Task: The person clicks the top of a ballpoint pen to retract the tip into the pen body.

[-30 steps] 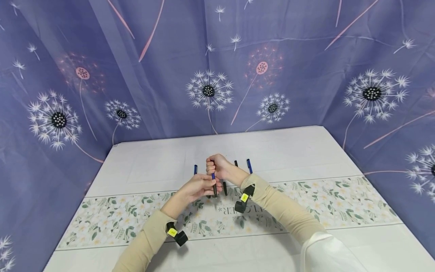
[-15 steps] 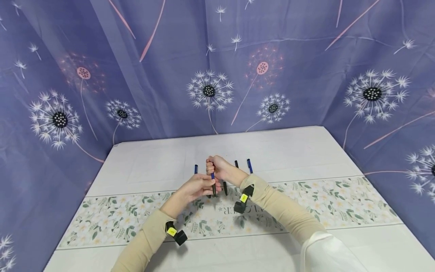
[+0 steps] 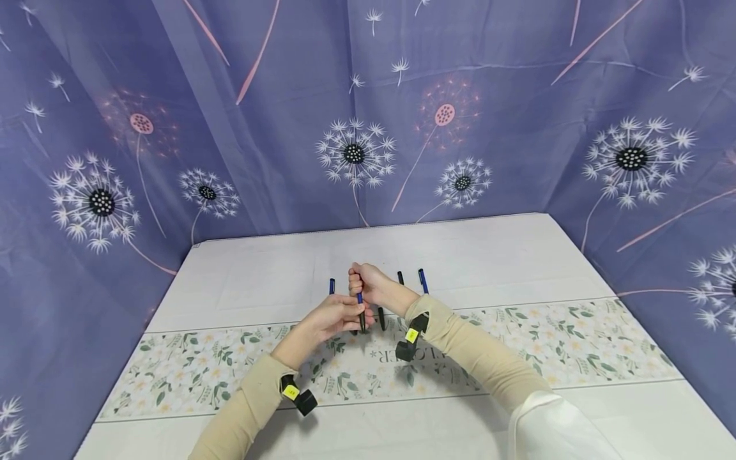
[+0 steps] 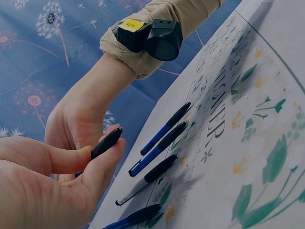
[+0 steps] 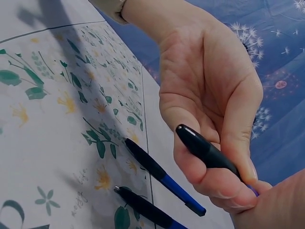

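Between both hands is a blue pen (image 3: pixel 360 299) with a black grip section, its tip pointing toward the person, off the table. My left hand (image 3: pixel 333 317) pinches the black grip part (image 4: pixel 106 143) between thumb and fingers. At the pen's far end, my right hand (image 3: pixel 370 283) curls its fingers round the barrel and hides that end. Several similar pens lie in a row below: a blue one (image 3: pixel 331 286) left of the hands, a black-and-white one (image 4: pixel 147 179), and a blue one (image 3: pixel 422 281) to the right, partly covered by the right forearm.
The white table (image 3: pixel 276 268) carries a printed floral band (image 3: pixel 201 364) with lettering across its middle. A purple dandelion curtain (image 3: pixel 287 128) hangs behind and at both sides. Black wrist cameras (image 3: pixel 300 397) sit on both sleeved wrists.
Both hands keep their hold on the pen in nearly the same place. The pen's tip end has shifted very slightly left and away from the person. The pens on the table have not moved.
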A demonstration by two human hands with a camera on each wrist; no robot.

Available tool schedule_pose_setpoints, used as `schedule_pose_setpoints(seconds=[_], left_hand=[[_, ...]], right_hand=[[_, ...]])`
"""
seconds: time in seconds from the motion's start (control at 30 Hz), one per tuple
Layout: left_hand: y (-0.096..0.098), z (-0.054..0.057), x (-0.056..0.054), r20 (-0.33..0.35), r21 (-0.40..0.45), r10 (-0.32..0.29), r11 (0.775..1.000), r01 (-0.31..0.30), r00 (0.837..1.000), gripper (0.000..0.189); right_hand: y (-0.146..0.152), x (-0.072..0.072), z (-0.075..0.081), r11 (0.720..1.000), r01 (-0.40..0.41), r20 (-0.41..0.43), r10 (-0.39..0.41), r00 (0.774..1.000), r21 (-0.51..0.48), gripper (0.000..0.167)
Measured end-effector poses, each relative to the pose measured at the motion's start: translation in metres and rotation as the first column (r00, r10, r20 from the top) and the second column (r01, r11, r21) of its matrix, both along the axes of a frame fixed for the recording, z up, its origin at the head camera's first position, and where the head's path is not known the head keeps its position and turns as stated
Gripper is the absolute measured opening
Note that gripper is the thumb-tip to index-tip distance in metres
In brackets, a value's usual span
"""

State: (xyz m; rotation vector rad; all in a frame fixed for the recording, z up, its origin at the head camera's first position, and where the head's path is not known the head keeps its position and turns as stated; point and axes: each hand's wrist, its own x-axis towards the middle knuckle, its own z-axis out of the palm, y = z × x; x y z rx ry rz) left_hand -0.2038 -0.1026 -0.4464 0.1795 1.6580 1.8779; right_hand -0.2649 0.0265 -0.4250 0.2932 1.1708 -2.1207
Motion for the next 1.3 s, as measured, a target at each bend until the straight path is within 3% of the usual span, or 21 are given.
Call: schedule_pose_setpoints(seconds=[0.63, 0.83, 1.1, 1.3], left_hand=[[0.000, 0.004, 0.000, 0.035, -0.032, -0.017, 0.999, 0.018, 0.999, 0.036], [-0.002, 0.003, 0.000, 0.046, -0.006, -0.024, 1.000, 0.025, 0.999, 0.040], [-0.005, 0.003, 0.001, 0.085, 0.014, -0.003, 1.000, 0.002, 0.996, 0.037], [-0.011, 0.000, 0.000, 0.064, -0.021, 0.018, 1.000, -0.017, 0.998, 0.029]], right_hand=[[0.002, 0.001, -0.003, 1.000, -0.014, 0.020, 0.014, 1.000, -0.016, 0.034], [0.002, 0.001, -0.001, 1.000, -0.016, 0.023, 0.016, 1.000, -0.025, 0.035], [0.001, 0.000, -0.003, 1.000, -0.005, 0.028, 0.005, 1.000, -0.022, 0.036], [-0.001, -0.001, -0.004, 1.000, 0.004, 0.037, -0.004, 0.999, -0.013, 0.036]])
